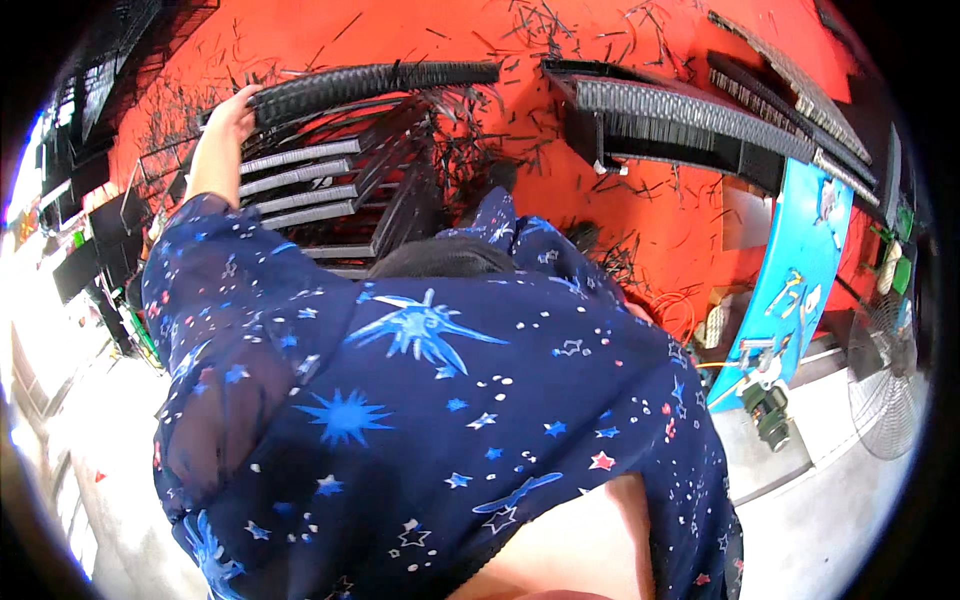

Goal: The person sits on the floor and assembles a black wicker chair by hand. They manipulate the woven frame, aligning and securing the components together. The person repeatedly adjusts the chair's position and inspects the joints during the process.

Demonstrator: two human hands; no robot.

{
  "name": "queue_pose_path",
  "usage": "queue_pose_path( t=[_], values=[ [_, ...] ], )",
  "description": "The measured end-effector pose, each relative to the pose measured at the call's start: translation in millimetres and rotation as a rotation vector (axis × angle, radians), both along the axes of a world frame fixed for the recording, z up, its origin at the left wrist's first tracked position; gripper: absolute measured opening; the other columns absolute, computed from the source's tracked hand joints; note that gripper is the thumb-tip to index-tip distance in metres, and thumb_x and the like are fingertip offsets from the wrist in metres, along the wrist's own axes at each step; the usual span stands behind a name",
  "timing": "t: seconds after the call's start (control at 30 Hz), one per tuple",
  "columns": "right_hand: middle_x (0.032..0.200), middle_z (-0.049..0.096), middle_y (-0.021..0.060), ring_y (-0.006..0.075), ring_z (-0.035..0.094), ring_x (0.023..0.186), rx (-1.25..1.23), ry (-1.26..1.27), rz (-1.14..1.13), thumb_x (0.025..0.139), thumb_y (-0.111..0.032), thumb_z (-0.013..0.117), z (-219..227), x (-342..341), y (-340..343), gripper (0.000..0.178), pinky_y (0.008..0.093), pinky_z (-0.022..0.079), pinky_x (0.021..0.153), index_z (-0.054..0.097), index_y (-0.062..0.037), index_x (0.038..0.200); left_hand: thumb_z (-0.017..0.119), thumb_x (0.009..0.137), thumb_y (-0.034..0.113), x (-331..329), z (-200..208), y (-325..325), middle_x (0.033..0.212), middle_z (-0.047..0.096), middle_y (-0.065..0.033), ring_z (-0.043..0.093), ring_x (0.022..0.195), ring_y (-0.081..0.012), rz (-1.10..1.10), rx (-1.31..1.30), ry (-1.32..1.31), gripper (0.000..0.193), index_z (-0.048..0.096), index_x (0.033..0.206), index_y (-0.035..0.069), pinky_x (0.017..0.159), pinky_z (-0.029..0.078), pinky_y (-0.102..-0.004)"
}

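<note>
As the head view looks down past a dark blue top (430,400) patterned with stars, the left hand (233,117) reaches out from its sleeve (215,245) with its fingers closed over the near left end of a long black ribbed bar (375,84). From that grip the bar runs away to the right, bowed by the lens, its far end well apart from the hand. Just below and to the right of the grip lies a stack of black bars with grey edges (300,185), several of them side by side and slanting, the nearest passing under the held bar. The right hand is hidden from view, so whether its fingers are apart or together cannot be told. Around and beyond the grip spreads a red floor (660,225), strewn with thin black scraps (540,135), thickest just left of the hand and past the bar's far end. Well to the right of the grip, another group of long ribbed bars (690,105) lies at a slant, and beyond its lower side stands a blue work surface (808,275) with small items on it. Farther out on that side are a dark green machine (768,415), an orange cable (672,308) loosely coiled on the floor, and a wire-caged fan (885,380). Up and left of the grip rise dark racks (100,65).
</note>
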State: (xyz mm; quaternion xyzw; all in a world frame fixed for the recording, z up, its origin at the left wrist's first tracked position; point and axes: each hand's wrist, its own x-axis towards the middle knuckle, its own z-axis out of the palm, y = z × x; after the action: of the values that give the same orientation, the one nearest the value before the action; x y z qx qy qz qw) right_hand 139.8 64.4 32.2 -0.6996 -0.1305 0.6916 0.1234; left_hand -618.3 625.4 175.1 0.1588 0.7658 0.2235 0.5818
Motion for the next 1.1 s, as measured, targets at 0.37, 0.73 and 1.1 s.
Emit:
queue_pose_path(
  t=[0.37,0.73,1.1],
  values=[
    [0.124,0.061,0.0116,0.0327,0.061,0.109,0.644,-0.679,0.751,0.084,-0.021,0.071,13,-71,127,0.039,0.0446,0.051,0.091,0.06,-0.0111,0.12,0.078,0.086,0.037,111,76,-47,0.063,0.056,0.0088,0.042,0.046,-0.0079,-0.313,-0.235,0.233,0.024,0.063,0.084,0.018,0.046,0.036,-0.0214],
    [0.125,0.057,0.0102,0.0285,0.054,0.123,0.983,-0.446,0.895,0.059,-0.043,0.092,-13,-190,222,0.086,0.0453,0.042,0.103,0.052,-0.0077,0.127,0.068,0.095,0.027,257,147,-94,0.06,0.059,0.0054,0.053,0.043,-0.0092,-0.526,-0.345,0.355,0.018,0.065,0.083,0.012,0.039,0.042,-0.0254],
    [0.146,0.046,0.0143,0.04,0.045,0.133,0.739,-0.374,0.654,0.069,-0.038,0.087,-24,-247,103,0.101,0.0694,0.021,0.114,0.034,-0.0084,0.151,0.057,0.101,0.019,311,159,-99,0.058,0.058,0.0069,0.057,0.044,-0.0053,-0.481,-0.361,0.245,0.019,0.068,0.091,0.007,0.037,0.048,-0.0165]
  ],
)
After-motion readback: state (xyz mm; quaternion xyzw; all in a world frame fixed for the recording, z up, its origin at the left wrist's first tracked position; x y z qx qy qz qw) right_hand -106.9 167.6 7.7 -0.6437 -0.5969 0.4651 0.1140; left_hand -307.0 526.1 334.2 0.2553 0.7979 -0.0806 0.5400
